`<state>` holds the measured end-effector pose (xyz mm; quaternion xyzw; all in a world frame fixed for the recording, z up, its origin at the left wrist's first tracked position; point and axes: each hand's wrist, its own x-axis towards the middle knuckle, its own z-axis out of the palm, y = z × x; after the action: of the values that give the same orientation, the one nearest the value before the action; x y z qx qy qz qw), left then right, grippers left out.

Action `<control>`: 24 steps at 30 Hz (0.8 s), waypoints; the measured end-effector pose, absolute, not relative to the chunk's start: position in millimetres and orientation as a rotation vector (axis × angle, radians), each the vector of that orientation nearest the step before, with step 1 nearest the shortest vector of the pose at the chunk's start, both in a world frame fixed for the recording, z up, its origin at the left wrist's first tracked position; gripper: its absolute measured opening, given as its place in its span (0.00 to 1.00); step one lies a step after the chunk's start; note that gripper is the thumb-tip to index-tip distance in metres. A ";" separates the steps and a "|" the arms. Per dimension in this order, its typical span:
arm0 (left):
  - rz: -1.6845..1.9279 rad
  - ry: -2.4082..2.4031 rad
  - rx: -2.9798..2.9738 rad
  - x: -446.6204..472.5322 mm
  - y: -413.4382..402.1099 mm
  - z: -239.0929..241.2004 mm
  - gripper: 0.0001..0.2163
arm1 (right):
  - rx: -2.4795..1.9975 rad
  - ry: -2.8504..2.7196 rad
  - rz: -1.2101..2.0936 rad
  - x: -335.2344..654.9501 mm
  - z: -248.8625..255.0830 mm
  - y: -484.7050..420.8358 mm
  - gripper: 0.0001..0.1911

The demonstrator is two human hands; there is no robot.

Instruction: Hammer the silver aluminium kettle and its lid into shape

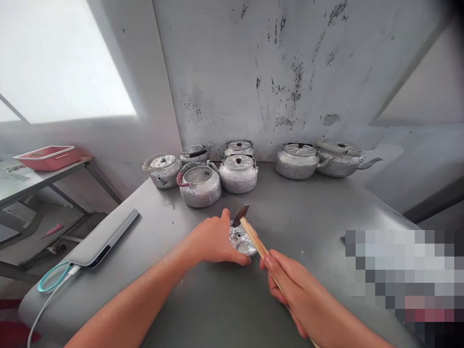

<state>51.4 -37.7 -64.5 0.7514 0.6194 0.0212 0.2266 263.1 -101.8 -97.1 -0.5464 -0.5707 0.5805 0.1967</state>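
My left hand [215, 239] is closed around the near-left edge of a kettle lid [246, 249], a round silvery disc with a crinkled, dented surface and a small dark hole near its middle. In my right hand [290, 285] is a hammer [255, 238] with a pale wooden handle and a narrow dark metal head. The hammer head is over the far part of the lid; whether it touches the metal I cannot tell. Just beyond the left hand stands a silvery kettle [201, 192] with an uncovered mouth and a red-and-green wrapped handle.
Several dented kettles [238, 179] stand along the back of the grey table [217, 309], two of them at right [297, 165]. On the left lies a power bank [103, 237] with a cable [50, 302]. A pink basket [49, 158] sits on a side rack. A blurred patch covers the right.
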 end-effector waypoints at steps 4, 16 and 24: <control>0.054 1.713 2.090 50.8 -37.6 -64.4 0.38 | -1.513 -1.613 1.516 269.8 -91.8 -102.1 0.23; 0.018 1.707 2.132 50.7 -36.6 -61.6 0.35 | -1.608 -1.683 1.435 284.8 -88.3 -104.6 0.25; 0.020 1.697 2.147 48.6 -35.7 -61.6 0.34 | -1.588 -1.653 1.316 323.0 -170.5 -118.9 0.19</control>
<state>48.6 -35.7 -61.6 0.7684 0.6075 0.0072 0.2012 323.0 -118.9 -170.5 -0.5823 -0.6061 0.4824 0.2466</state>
